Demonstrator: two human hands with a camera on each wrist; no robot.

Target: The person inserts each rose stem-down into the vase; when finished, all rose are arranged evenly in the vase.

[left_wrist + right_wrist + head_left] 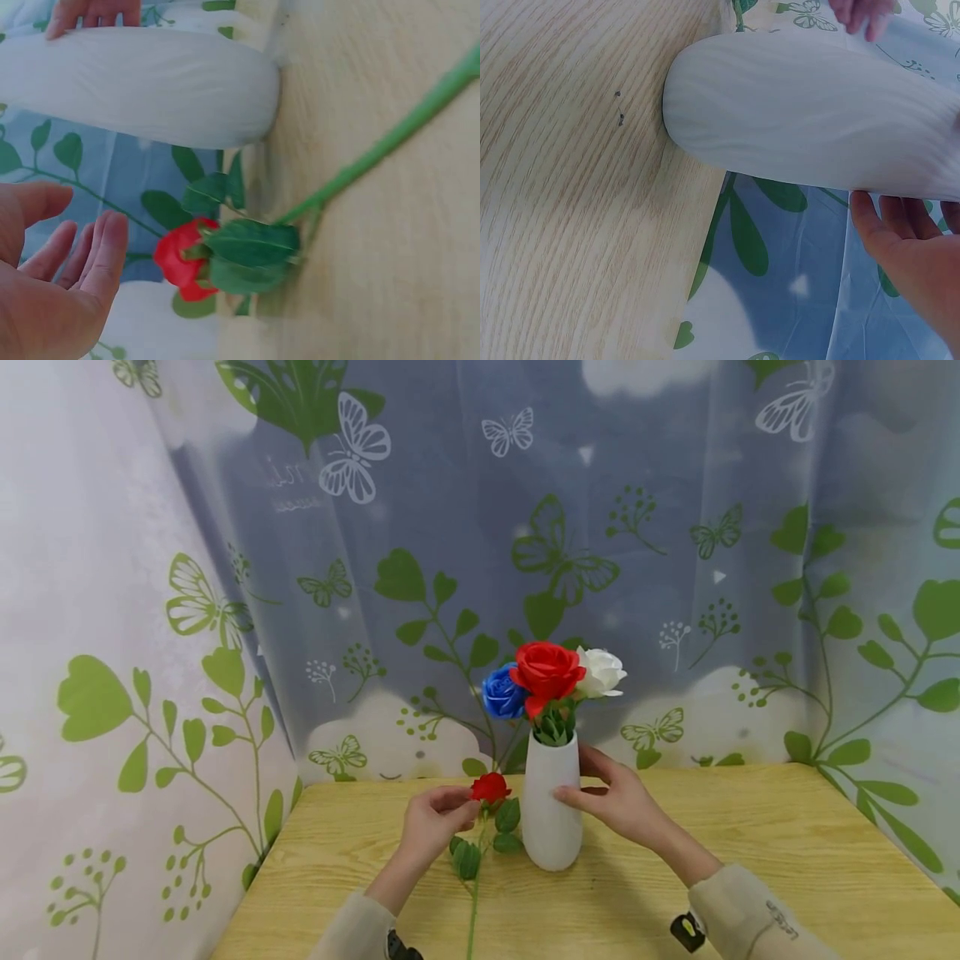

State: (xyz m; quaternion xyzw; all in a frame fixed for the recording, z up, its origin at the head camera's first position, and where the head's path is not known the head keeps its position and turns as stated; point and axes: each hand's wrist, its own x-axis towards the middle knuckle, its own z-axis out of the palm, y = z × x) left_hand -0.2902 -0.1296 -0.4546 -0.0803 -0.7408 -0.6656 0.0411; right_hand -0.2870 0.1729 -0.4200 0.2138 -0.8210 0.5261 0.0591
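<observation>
A white vase (pixel 549 814) stands upright on the table, holding a red rose (pixel 547 670), a blue rose (pixel 504 692) and a white rose (pixel 602 672). My right hand (pixel 624 797) grips the vase's right side, thumb across the front and fingers round behind. Left of the vase lies a smaller red rose (pixel 491 787), its green stem (pixel 390 146) running toward me. My left hand (pixel 437 817) is beside that bloom, fingers loosely bent. In the left wrist view a gap shows between those fingers and the petals.
The wooden table (pixel 360 860) carries the vase and the loose rose. Behind and at both sides hangs a curtain (pixel 420 460) printed with leaves and butterflies. Small dark marks (pixel 619 118) show on the tabletop near the vase.
</observation>
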